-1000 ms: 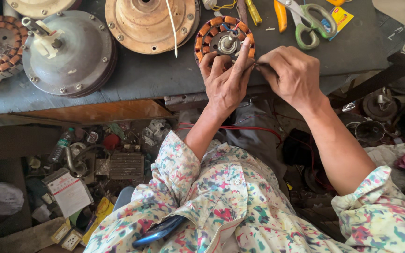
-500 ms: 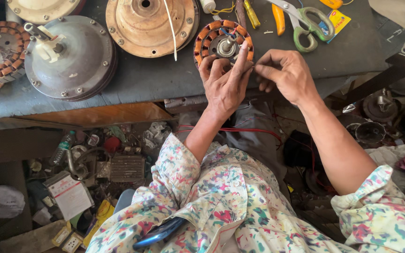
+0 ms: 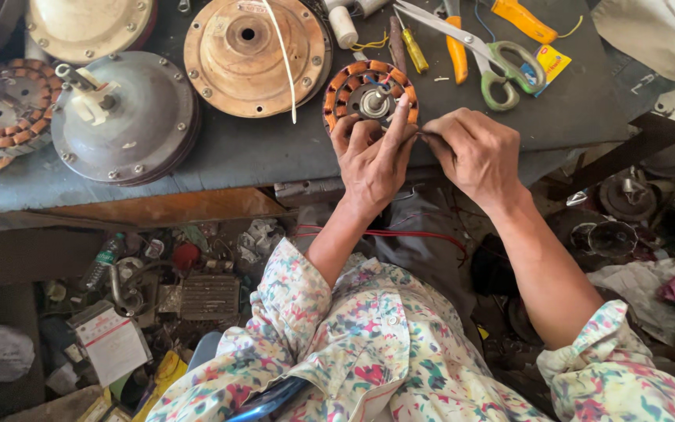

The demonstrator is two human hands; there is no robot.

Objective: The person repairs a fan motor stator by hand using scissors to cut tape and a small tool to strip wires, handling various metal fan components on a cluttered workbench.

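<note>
A dark grey desk (image 3: 259,152) carries the work. Near its front edge lies a round copper-wound stator (image 3: 369,95). The left hand (image 3: 370,156) rests on it with fingers spread, clasping its near rim. The right hand (image 3: 474,152), just beside, pinches closed on a thin tool, barely visible. Green-handled scissors (image 3: 501,66) and a grey domed motor housing (image 3: 125,117) lie around.

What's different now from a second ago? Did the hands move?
Hardly. The right hand has drawn in a little toward the copper-wound stator, its fingertips now beside the left hand. The left hand still holds the stator. The scissors and motor covers stayed put.
</note>
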